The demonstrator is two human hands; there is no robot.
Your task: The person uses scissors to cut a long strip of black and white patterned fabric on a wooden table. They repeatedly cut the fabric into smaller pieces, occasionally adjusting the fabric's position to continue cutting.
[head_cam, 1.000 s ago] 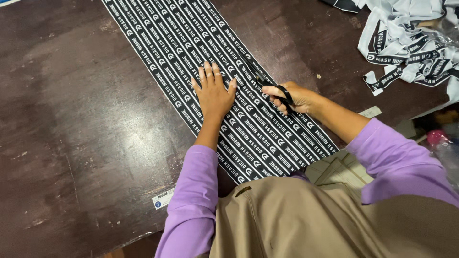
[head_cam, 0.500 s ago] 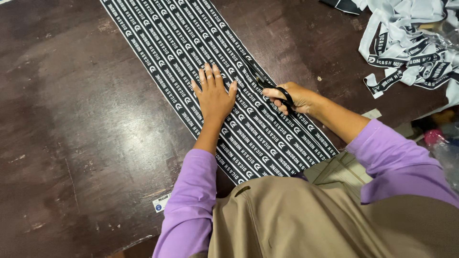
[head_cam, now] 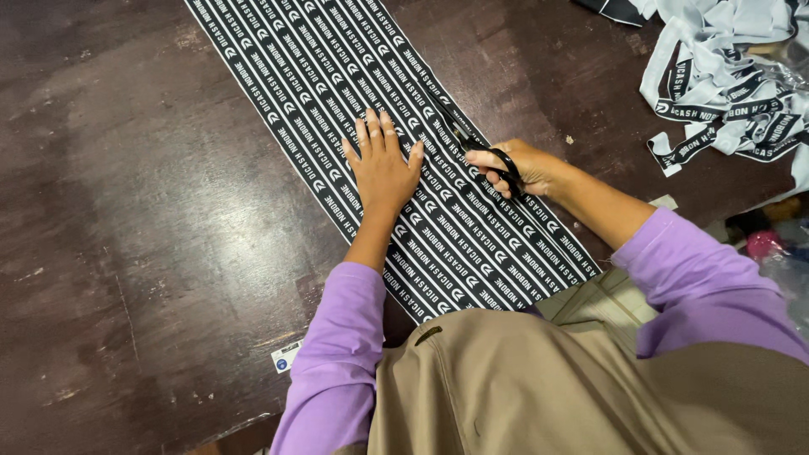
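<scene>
We press the left hand (head_cam: pixel 383 164) flat, fingers spread, on the sheet (head_cam: pixel 337 93) lying across the table (head_cam: pixel 126 211). At 3 o'clock, our right hand (head_cam: pixel 522 168) is closed through the scissors (head_cam: pixel 484 152). Risk: blades drifting off the stripe, or nicking nearby fingertips.

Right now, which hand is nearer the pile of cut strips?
Right. The right hand holds the scissors at the sheet's edge facing the pile; the left hand lies flat mid-sheet, farther away.
</scene>
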